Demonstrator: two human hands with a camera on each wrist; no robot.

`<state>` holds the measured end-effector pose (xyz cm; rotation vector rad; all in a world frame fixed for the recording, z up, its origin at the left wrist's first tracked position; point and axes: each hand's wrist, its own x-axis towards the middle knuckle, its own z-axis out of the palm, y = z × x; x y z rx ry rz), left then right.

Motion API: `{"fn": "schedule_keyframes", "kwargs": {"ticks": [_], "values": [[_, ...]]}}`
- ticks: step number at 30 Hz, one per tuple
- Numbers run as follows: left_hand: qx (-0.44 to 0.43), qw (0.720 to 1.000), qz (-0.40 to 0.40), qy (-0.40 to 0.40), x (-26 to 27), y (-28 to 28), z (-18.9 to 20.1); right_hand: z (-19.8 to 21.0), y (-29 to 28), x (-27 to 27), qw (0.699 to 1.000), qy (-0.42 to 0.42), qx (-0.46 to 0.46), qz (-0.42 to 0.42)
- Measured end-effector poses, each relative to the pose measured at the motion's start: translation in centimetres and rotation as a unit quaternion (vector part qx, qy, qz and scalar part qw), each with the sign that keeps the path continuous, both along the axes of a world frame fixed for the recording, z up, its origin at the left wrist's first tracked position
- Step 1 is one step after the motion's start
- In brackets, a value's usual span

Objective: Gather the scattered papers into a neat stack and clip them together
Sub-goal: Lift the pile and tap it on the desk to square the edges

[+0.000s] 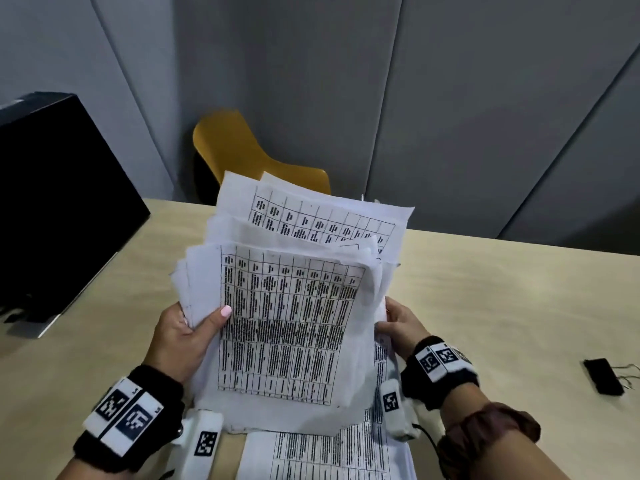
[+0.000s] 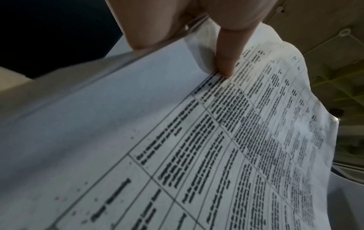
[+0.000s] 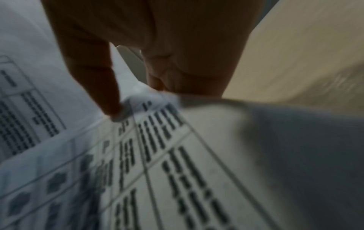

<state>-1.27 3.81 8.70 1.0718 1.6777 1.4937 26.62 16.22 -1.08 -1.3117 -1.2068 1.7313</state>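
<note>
Gripping one uneven bundle of papers between both thumbs and fingers, we hold our left hand and right hand on its side edges. One more sheet lies below our fingers; one black binder clip sits right of them.

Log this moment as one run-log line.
left hand: grips papers | right hand: grips papers | stack: uneven | binder clip: on table, untouched

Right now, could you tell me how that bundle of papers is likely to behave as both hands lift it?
Probably floppy: the papers curl at their upper edges. Likely to slide apart, since the sheets sit staggered and unclipped, the binder clip lying on the table. Light enough for the left hand and right hand to pinch by the side edges.
</note>
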Motion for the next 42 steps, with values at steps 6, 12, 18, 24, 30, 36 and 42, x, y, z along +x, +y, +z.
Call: {"fn": "schedule_keyframes", "kwargs": {"ticks": [6, 12, 18, 24, 30, 36, 42], "values": [[0.002, 1.000, -0.015, -0.010, -0.8, 0.2, 0.0, -0.3, -1.5, 1.8, 0.997, -0.037, -0.018, 0.068], [0.000, 0.999, -0.038, 0.020, -1.2, 0.4, -0.8, -1.2, -2.8, 2.7, 0.979, -0.185, 0.079, -0.035], [0.006, 0.998, -0.070, 0.004, -1.6, 0.3, 0.1, 0.1, -2.7, 1.7, 0.979, 0.098, 0.034, -0.177], [-0.010, 0.991, -0.054, -0.125, -2.4, 0.4, 0.9, 3.3, -3.2, 1.6, 0.962, 0.235, -0.065, -0.126], [-0.116, 0.981, 0.015, -0.153, -3.0, 0.9, -3.1, 2.1, -4.0, 0.7, 0.983, 0.062, -0.112, -0.128], [-0.213, 0.971, 0.068, -0.081, -4.3, 1.8, -7.9, -0.7, -3.3, -1.1, 0.974, -0.181, -0.044, -0.129], [-0.270, 0.959, 0.034, -0.076, -5.7, 2.2, -9.2, -0.5, -1.3, -1.6, 0.927, -0.360, 0.051, -0.092]]}}
